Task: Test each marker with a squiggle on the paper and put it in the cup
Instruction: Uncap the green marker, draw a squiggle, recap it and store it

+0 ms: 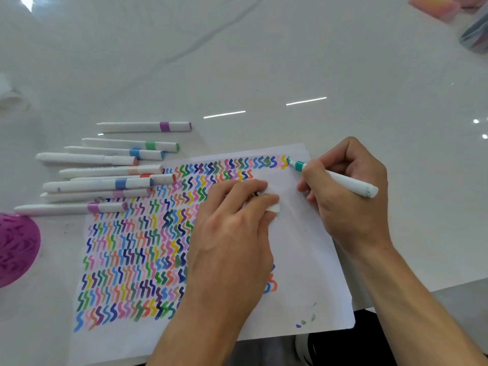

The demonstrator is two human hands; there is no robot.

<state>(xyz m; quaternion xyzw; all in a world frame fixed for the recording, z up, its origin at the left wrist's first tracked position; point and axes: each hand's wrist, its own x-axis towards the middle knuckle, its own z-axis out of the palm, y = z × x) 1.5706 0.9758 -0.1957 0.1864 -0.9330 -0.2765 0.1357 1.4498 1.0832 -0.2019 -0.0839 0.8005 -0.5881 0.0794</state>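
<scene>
A white sheet of paper (303, 249) lies on the table, most of it filled with rows of coloured squiggles. My right hand (346, 191) grips a white marker with a teal band (348, 182); its tip touches the paper at the right end of the top row. My left hand (232, 233) rests on the middle of the paper, fingers curled round a white marker cap (273, 207). Several capped white markers (105, 173) lie in a loose pile left of the paper. A purple cup (15, 247) is partly visible at the left edge.
The white glossy table (264, 62) stretches back behind the paper. A transparent container with coloured items (475, 35) sits at the far right corner beside a pink object (435, 6). The table's front edge runs just below the paper.
</scene>
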